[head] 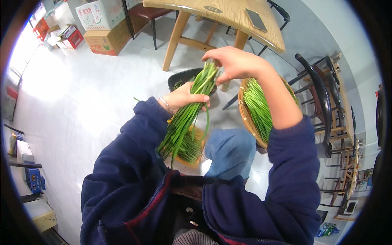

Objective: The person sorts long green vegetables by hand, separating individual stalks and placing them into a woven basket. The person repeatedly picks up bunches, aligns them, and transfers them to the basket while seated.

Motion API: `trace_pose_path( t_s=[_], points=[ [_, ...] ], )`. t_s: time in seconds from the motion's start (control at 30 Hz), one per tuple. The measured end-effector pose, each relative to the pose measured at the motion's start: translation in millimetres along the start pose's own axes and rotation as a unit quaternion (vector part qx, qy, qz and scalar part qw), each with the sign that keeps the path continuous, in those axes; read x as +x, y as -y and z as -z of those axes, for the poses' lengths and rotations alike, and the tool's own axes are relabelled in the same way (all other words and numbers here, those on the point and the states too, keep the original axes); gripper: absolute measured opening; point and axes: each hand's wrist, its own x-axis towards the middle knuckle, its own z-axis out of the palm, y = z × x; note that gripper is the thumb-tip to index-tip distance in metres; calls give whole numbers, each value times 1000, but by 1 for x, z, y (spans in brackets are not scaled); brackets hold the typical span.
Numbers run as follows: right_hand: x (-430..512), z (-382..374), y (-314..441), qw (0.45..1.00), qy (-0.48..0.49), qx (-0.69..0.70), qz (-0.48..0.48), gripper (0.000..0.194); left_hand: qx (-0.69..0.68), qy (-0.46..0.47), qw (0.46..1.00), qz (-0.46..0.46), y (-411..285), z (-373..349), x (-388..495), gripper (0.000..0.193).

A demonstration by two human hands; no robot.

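Note:
My left hand (186,97) grips a bunch of garlic chives (183,122) around its upper part, thumb across the front. The pale stem ends point up and away from me, while the green leaves hang toward my lap. At the stem ends, my right hand (237,65) is curved with thumb and fingers apart; whether a fingertip touches the stems is unclear. Under the bunch, a yellow container (199,134) holds more thin green stalks (188,148). To the right, partly behind my right forearm, a round woven bamboo basket (244,114) holds many chives (258,102).
A black plastic bin (174,78) with leafy scraps stands behind my left hand. Ahead is a wooden table (190,6) with a phone (256,20) on it. Black-framed chairs (326,101) line the right side. Cardboard boxes (105,38) are stacked at the upper left.

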Motion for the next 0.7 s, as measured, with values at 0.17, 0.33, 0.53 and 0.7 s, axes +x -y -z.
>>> trace_pose_path(
  t_s=[0.17, 0.33, 0.53, 0.7],
  points=[
    [-13, -37, -46, 871, -191, 420, -169, 36, -72, -62, 995, 22, -1, 32, -5, 37],
    [15, -128, -54, 719, -259, 605, -222, 31, -91, -122, 988, 32, 13, 71, 12, 35],
    [51, -210, -98, 727, -255, 603, -208, 20, 14, -234, 971, 53, 37, 112, 36, 28],
    [45, -298, -136, 965, 37, 120, -229, 32, 17, -283, 957, 62, 26, 141, 37, 22]
  ],
)
